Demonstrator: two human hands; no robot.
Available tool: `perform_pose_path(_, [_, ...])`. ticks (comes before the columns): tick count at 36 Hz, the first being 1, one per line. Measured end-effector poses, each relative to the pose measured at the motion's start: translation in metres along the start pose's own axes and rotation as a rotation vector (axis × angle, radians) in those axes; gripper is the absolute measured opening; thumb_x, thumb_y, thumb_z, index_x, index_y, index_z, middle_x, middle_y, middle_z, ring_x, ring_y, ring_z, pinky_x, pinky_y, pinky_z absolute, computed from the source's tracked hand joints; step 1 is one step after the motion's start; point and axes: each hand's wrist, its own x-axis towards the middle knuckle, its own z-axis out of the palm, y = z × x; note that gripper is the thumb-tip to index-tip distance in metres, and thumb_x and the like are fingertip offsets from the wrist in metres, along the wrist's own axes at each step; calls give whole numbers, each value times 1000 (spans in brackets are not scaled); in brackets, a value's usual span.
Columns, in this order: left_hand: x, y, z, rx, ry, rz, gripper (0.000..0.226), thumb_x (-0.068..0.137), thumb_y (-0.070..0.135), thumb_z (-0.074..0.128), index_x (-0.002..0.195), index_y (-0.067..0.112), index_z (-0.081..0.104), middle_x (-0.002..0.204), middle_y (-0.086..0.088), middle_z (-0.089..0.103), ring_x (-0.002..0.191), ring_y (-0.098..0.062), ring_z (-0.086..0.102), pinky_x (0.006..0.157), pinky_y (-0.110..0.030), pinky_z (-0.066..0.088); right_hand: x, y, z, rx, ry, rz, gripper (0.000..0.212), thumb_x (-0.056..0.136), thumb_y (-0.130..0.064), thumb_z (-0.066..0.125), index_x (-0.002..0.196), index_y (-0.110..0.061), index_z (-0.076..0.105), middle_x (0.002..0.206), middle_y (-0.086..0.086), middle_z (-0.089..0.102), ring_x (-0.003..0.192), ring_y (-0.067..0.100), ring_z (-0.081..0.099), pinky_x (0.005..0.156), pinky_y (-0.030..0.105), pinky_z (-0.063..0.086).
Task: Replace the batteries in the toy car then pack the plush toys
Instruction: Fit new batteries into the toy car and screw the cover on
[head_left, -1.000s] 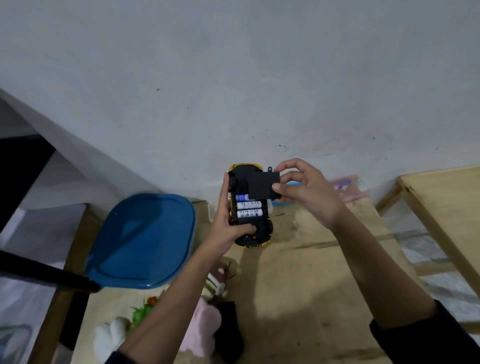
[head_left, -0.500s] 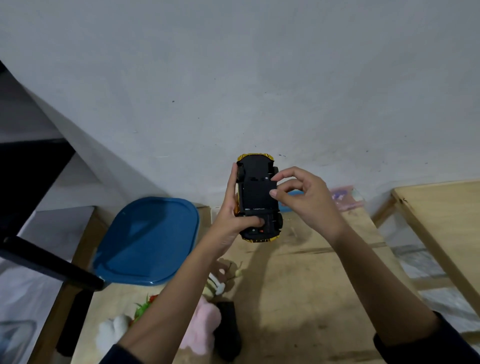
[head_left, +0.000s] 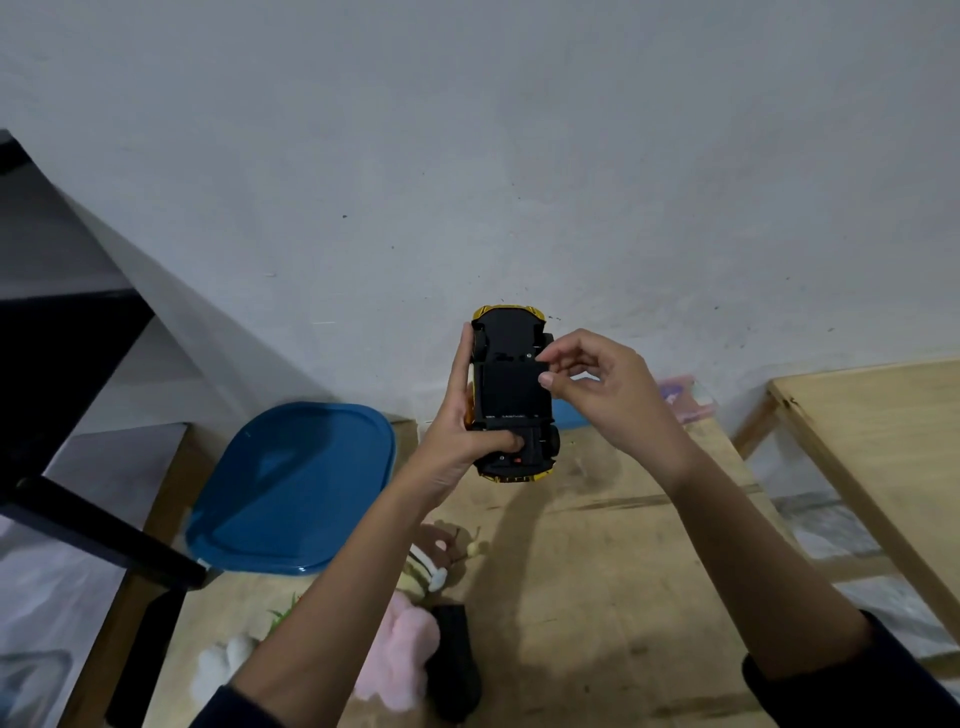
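Wooden table (head_left: 597, 597) below: two hands, left (head_left: 457, 441), right (head_left: 608, 400), one toy car (head_left: 511, 395)

Toy car (head_left: 511, 400) held underside up above wooden table (head_left: 597, 597) by left hand (head_left: 457, 441), thumb across rear end. Right hand (head_left: 602, 395) fingertips touching cover at 3 o'clock edge. Blue lid (head_left: 291, 488) at 8 o'clock, plush toys (head_left: 400, 654) at 6 o'clock.
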Motion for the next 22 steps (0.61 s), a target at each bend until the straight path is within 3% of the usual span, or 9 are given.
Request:
perform_pose_path(8, [1,1,-1,37,-29,9,111,70,-8,62,143,52,3,108,14,64,92,-21,62,84,-35,52,2,1,-2,34,0,54,25,82,3,64,76,-22,62,69,-4,60,64,6,59,65,24,56])
perform_pose_path(22, [7,0,-6,26,-19,17,111,70,-8,63,140,56,4,119,-3,58,90,-20,63,78,-30,52,5,1,3,76,37,59,25,82,3,64,76,-21,62,72,-1,62,70,15,60,62,18,53])
